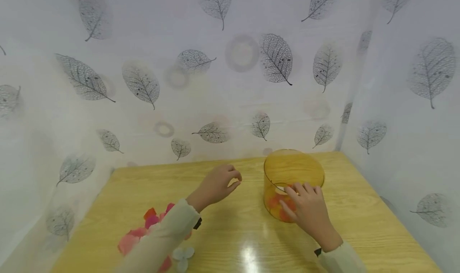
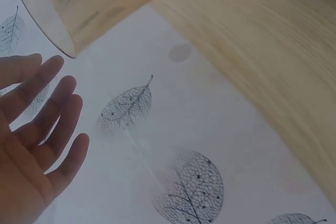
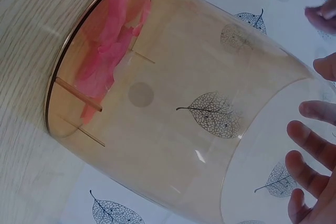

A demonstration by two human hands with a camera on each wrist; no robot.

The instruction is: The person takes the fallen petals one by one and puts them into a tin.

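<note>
The left hand [image 1: 217, 184] hangs over the middle of the table [image 1: 370, 213], left of a clear amber container [image 1: 292, 163] and apart from it. Its fingers are loosely bent and hold nothing. The right hand [image 1: 310, 209] is on the near right side of the container, fingers spread and slightly bent, grasping nothing; its fingertips lie close to the rim, and whether they touch it cannot be told.

The container stands upright on the right half of the table, toward the far edge, its mouth facing up. Pink and reddish petals [image 3: 105, 61] lie low inside it, with a pale one among them, and thin brown stick-like pieces [image 3: 79, 95] show near its base.

On the near left of the table is a loose group of red and pink petals [image 1: 152, 221], partly hidden by the left sleeve [image 1: 163, 233]. A white petal cluster [image 1: 183, 254] lies just right of that forearm, close to the near edge of the view. The right sleeve [image 1: 342, 259] is pale as well. White sheeting [image 1: 230, 97] printed with dark skeleton leaves rises behind the table and along both sides.
</note>
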